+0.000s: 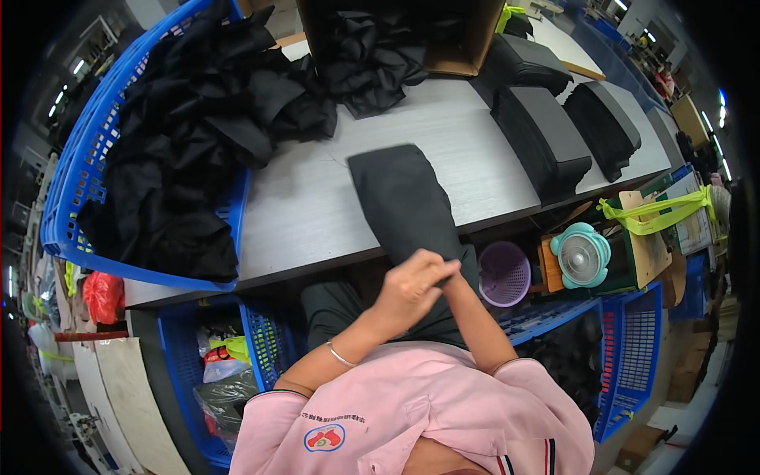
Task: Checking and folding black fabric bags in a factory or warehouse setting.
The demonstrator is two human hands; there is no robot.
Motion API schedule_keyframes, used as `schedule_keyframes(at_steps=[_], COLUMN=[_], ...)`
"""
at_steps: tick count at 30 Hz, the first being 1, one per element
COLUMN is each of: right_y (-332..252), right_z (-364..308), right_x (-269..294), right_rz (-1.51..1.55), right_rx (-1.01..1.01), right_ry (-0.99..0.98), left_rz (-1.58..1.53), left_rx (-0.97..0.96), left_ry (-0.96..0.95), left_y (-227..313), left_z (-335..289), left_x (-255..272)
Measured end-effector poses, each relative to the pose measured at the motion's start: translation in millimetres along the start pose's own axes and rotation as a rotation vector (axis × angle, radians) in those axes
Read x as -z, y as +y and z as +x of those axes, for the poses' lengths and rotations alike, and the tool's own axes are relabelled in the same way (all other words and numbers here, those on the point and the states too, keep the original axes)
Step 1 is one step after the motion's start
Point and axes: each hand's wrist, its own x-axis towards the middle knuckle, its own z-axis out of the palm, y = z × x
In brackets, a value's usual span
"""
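Observation:
A flat black fabric piece (404, 198), like a sleeve or pouch with a rounded far end, stretches from my lap over the table's front edge. My right forearm runs up to its near end, and my right hand (453, 271) appears to be inside it, with the fingers hidden. Over the right wrist, my left hand (412, 286) is closed at the cloth's near edge, its fingertips bent against it. A large heap of loose black fabric pieces (190, 134) fills the blue basket (158, 274) at the left.
A cardboard box (451, 59) at the back of the grey table (301, 198) holds more black pieces. Neat black stacks (546, 138) stand at the right. Below them are a purple bin (504, 273) and a teal fan (582, 255). Blue crates (252, 340) flank my legs.

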Motion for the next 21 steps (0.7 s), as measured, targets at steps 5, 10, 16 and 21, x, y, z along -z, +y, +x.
schedule_keyframes(at_steps=[5, 10, 16, 21], right_y=[-5, -7, -1, 54], right_z=[37, 70, 67, 51], right_x=[0, 16, 3, -50], right_rz=[0.361, 0.690, -0.611, 0.850], right_rx=[-0.143, -0.319, 0.021, -0.404], right_ry=[0.264, 0.581, 0.382, 0.464], left_rz=[-0.291, -0.099, -0.551, -0.037], left_rx=[0.026, -0.009, 0.647, 0.489], left_ry=[-0.251, -0.052, 0.239, 0.440], left_y=[30, 32, -9, -73], left_z=[-46, -32, -10, 44], left_x=[-44, -25, -12, -14])
